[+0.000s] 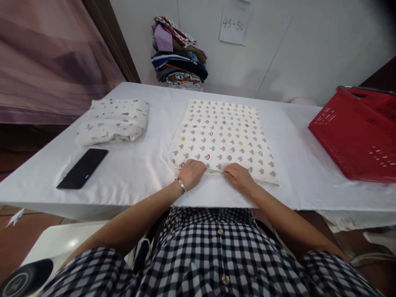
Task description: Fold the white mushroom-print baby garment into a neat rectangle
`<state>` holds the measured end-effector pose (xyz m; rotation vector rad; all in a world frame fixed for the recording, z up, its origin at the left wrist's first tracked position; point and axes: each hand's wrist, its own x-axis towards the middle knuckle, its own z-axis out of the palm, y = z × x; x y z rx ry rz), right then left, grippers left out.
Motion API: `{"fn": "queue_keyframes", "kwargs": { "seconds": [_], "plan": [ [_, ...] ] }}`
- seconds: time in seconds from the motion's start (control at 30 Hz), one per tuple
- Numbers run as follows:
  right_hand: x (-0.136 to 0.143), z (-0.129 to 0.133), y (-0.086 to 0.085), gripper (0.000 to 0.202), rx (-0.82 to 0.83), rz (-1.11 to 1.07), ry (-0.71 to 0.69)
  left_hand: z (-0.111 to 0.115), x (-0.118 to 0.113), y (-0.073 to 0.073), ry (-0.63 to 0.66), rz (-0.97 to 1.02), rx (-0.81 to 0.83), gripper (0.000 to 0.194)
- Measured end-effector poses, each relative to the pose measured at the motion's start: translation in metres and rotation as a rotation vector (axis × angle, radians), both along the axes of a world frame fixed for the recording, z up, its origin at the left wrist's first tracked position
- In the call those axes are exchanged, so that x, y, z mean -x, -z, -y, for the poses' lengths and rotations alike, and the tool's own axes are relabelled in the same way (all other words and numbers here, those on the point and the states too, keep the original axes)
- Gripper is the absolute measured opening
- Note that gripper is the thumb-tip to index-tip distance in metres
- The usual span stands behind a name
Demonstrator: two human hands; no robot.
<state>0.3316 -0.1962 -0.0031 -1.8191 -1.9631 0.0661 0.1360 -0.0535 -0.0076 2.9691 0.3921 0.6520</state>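
Observation:
A white cloth blanket (222,132) with small mushroom prints lies folded flat in front of me, its layered near edge facing my body. My left hand (192,172) grips that edge left of its middle, fingers curled over the fabric; a silver bracelet circles the wrist. A short way to the right, my right hand (239,176) pinches the same edge between thumb and fingers. The stretch of hem between both hands bends slightly. The blanket's far corners rest on the table.
A second folded printed cloth (114,121) lies on the left of the white-covered table (139,185), with a black phone (83,168) nearer me. A red plastic basket (359,132) stands at the right. Behind the table is a stack of folded clothes (179,55) against the wall.

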Motion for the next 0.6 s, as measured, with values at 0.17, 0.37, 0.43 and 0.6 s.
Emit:
{"fn": "queue_keyframes", "kwargs": {
  "seconds": [0.17,0.37,0.43,0.6],
  "plan": [
    [-0.001,-0.002,0.000,0.020,-0.008,-0.011,0.003,0.004,0.001,-0.005,0.073,0.016,0.001,0.021],
    [0.000,-0.003,0.000,0.022,-0.025,0.024,0.006,0.006,-0.011,-0.010,0.121,-0.008,-0.040,0.021],
    [0.000,-0.002,0.001,0.023,-0.030,0.032,0.004,0.006,-0.014,-0.010,0.143,-0.018,-0.048,0.017],
    [-0.001,-0.001,0.007,0.024,-0.059,0.064,0.035,0.007,-0.018,-0.006,0.189,0.009,-0.111,0.014]
  ]
}}
